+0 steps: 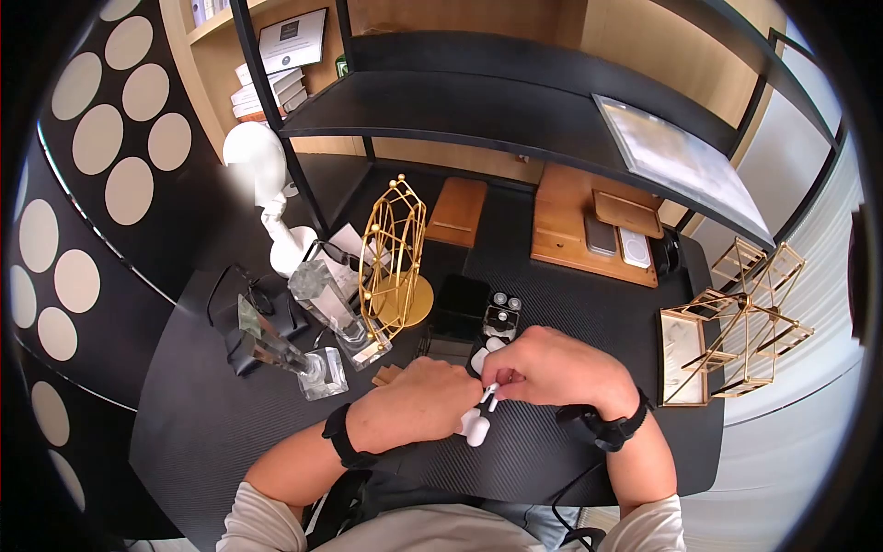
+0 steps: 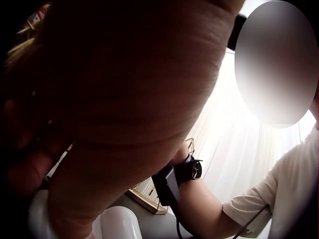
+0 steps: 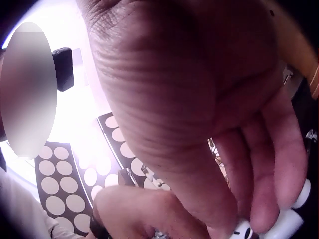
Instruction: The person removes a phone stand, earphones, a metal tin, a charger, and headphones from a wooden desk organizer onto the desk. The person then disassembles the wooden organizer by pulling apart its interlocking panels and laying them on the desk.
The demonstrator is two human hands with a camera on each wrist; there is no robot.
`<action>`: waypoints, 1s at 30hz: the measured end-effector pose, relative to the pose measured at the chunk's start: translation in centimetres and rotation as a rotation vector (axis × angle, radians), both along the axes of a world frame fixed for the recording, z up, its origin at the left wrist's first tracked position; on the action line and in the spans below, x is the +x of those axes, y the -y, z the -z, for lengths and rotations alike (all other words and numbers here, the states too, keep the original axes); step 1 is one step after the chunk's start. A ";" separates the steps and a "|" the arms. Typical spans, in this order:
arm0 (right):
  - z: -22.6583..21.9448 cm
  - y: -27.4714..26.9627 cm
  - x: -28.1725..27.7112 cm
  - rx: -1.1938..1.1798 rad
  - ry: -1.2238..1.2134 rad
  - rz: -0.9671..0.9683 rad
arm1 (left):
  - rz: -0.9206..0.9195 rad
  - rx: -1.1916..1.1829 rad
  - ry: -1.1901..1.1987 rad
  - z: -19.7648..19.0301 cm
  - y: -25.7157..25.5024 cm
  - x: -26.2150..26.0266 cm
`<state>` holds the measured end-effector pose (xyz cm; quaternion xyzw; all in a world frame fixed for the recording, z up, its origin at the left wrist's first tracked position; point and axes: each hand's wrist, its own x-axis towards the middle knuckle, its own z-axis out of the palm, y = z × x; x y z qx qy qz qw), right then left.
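Pale short sleeves (image 1: 262,517) frame two bare hands meeting above a black textured desk (image 1: 533,460). Between them, the right hand (image 1: 559,366) pinches a small glossy white plastic earbud with black marks (image 3: 242,231); the left hand (image 1: 418,402) holds a rounded white plastic piece (image 1: 475,430), perhaps a case, mostly hidden by fingers. Both look light, stiff and slippery; the earbud, likely fragile, suits a gentle fingertip hold along its sides.
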<state>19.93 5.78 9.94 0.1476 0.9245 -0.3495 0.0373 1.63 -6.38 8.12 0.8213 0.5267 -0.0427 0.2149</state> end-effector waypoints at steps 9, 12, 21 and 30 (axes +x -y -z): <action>2.5 1.0 -1.5 0.102 -0.112 0.008 | -0.104 0.125 -0.007 -0.7 0.2 0.1; 1.8 0.8 -1.1 0.091 -0.103 0.016 | -0.106 0.140 -0.035 -0.7 0.2 0.1; 1.7 1.2 -1.5 0.177 -0.050 0.000 | -0.076 0.059 -0.087 -0.6 -0.1 -0.2; -0.2 -1.2 0.8 0.175 -0.134 0.070 | -0.098 0.125 -0.097 -1.0 -0.3 -0.6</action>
